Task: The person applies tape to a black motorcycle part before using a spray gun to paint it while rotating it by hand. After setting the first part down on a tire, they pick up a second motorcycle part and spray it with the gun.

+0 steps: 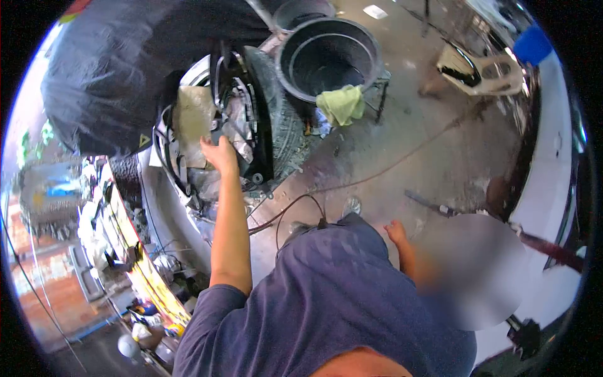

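Reaching up with my left hand (220, 154), I had it laid on the black panel (254, 125) of the stripped machine body (207, 119), which sat against the dark tyre (286, 135) under a black plastic cover (125, 69). Left fingers (210, 146) looked spread and flat on the part, pressing rather than gripping; nothing clenched in them as far as I could see. Right hand (396, 232) hung low by my side, near the wet floor (402, 138), fingers loose, holding nothing I could make out, though part of that arm was blurred.

The panel stood tilted, nearly upright, with grey wiring and a beige pad (193, 116) just beside it on the left. A black hose (295, 207) ran across the floor from under it. Black tubs (326, 53) stood behind, a yellow-green rag (342, 103) hanging off the stand below the nearer tub.

My judgement: to do this well I needed a firm grip on the panel's edge, not a flat palm, and the free right hand brought up to steady the lower end. Wet floor meant slip risk; the hose was a trip hazard. Wires close by could snag if pulled hard.
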Available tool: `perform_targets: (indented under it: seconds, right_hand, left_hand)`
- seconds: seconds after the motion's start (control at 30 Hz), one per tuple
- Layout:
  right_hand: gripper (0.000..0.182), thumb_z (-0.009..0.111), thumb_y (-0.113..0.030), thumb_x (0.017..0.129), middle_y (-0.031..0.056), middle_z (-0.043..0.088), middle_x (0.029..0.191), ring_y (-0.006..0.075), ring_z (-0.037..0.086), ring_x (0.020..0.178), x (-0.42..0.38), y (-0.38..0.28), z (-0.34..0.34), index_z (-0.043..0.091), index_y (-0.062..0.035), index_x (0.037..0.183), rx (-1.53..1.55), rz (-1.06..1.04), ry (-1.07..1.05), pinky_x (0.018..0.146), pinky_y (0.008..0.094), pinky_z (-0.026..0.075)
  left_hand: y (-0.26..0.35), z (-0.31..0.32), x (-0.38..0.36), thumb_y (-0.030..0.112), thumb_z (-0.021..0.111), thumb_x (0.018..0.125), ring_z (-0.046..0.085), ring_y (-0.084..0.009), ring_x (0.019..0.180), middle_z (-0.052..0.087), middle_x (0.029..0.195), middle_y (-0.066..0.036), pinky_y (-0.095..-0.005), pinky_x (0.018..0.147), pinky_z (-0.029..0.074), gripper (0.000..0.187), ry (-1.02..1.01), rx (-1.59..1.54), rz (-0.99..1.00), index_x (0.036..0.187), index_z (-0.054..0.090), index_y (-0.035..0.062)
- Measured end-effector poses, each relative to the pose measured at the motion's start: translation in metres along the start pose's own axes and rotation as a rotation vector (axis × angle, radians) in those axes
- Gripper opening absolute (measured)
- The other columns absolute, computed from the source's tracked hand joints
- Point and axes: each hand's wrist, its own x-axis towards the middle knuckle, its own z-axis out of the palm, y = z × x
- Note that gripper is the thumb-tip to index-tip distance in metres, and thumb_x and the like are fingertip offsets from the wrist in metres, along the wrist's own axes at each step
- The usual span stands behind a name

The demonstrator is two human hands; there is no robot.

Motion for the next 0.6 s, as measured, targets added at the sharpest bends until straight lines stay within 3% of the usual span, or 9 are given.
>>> perform_targets:
  seconds: [0.07, 0.13, 0.27, 0.37, 0.47, 0.6]
  right_hand:
    - [0.062, 0.071, -0.034, 0.082, 0.028, 0.062, 0.127, 0.039, 0.059, 0.12, 0.021, 0.023, 0.015, 0.059, 0.0084, 0.126, -0.084, -0.073, -0.01, 0.102, 0.0408, 0.045]
    - [0.062, 0.072, -0.032, 0.082, 0.0276, 0.063, 0.125, 0.0378, 0.06, 0.118, 0.017, 0.017, 0.017, 0.058, 0.0091, 0.127, -0.015, -0.021, 0.01, 0.101, 0.0403, 0.045]
    - [0.062, 0.072, -0.03, 0.083, 0.0277, 0.063, 0.124, 0.0365, 0.06, 0.117, 0.024, 0.02, 0.022, 0.056, 0.0099, 0.127, -0.027, -0.003, -0.031, 0.099, 0.0394, 0.046]
    - [0.062, 0.07, -0.035, 0.084, 0.0309, 0.061, 0.126, 0.0419, 0.057, 0.121, 0.004, -0.008, 0.013, 0.058, 0.0091, 0.126, -0.049, -0.057, -0.067, 0.102, 0.0443, 0.045]
    - [0.061, 0.071, -0.033, 0.084, 0.0309, 0.062, 0.124, 0.0423, 0.058, 0.12, 0.02, -0.004, 0.027, 0.058, 0.0079, 0.127, -0.202, -0.079, -0.059, 0.101, 0.0447, 0.046]
    - [0.06, 0.07, -0.034, 0.085, 0.0307, 0.062, 0.124, 0.0412, 0.059, 0.119, 0.004, -0.03, 0.045, 0.058, 0.007, 0.127, -0.14, -0.092, 0.015, 0.101, 0.0452, 0.046]
  left_hand:
    - [-0.008, -0.014, -0.015, 0.021, 0.063, 0.08, 0.052, -0.0383, 0.121, 0.05, 0.135, -0.028, -0.0426, 0.107, 0.038, 0.068, 0.053, -0.01, 0.049, 0.138, 0.044, -0.0082]
    - [-0.013, -0.033, -0.041, 0.017, 0.062, 0.081, 0.041, -0.0413, 0.13, 0.045, 0.139, -0.028, -0.0467, 0.113, 0.028, 0.069, 0.056, -0.011, 0.068, 0.143, 0.039, -0.0052]
    - [-0.016, -0.094, -0.053, 0.017, 0.061, 0.083, 0.04, -0.0391, 0.131, 0.046, 0.138, -0.024, -0.0459, 0.113, 0.028, 0.063, 0.01, 0.047, 0.041, 0.14, 0.042, -0.0035]
    - [-0.043, -0.13, -0.014, 0.016, 0.06, 0.083, 0.043, -0.0376, 0.129, 0.051, 0.133, -0.022, -0.0452, 0.111, 0.03, 0.057, 0.031, 0.075, 0.074, 0.135, 0.047, -0.0032]
    - [-0.066, -0.13, 0.059, 0.023, 0.061, 0.086, 0.049, -0.0405, 0.124, 0.056, 0.128, -0.026, -0.0458, 0.108, 0.035, 0.053, 0.005, 0.1, 0.112, 0.13, 0.054, -0.0051]
    - [-0.079, -0.123, 0.135, 0.039, 0.063, 0.084, 0.054, -0.0465, 0.12, 0.057, 0.128, -0.032, -0.052, 0.102, 0.043, 0.063, -0.231, 0.253, -0.052, 0.125, 0.056, -0.0084]
